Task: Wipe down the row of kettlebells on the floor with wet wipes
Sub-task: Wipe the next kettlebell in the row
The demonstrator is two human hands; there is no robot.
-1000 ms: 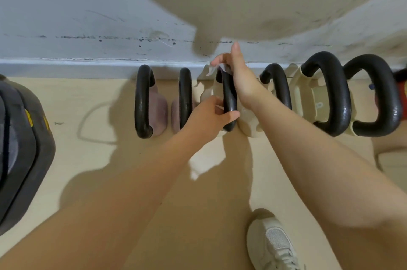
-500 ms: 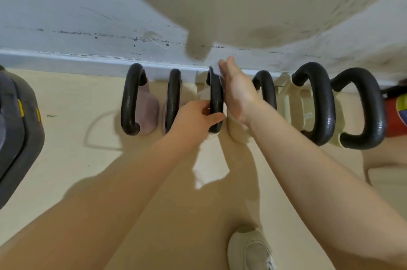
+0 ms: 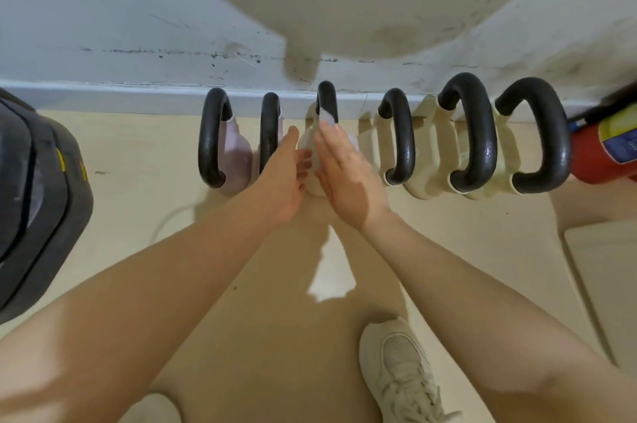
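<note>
1. Head view, grip: right hand (image 3: 348, 177) lies flat with fingers straight, pressing a pale wet wipe (image 3: 327, 117) against the handle of the third kettlebell (image 3: 326, 101). Left hand (image 3: 284, 177) is open too, fingers loosely extended against the bell's left side, holding nothing; likely steadying the bell against the wiping push.
2. Head view, task things: row of kettlebells stands on the floor (image 3: 138, 201) along the wall's skirting edge, handles up. Two pinkish bells sit left of the hands, first (image 3: 215, 143) and second (image 3: 269, 132); three cream ones right, nearest (image 3: 400, 139).
3. Head view, surroundings: dark weight plates (image 3: 38, 198) at the floor's left edge, red extinguisher (image 3: 603, 153) at the right end of the row, white shoe (image 3: 403, 371) near the bottom.
4. Judgement: about mid-row; cannot tell which bells are already clean.
</note>
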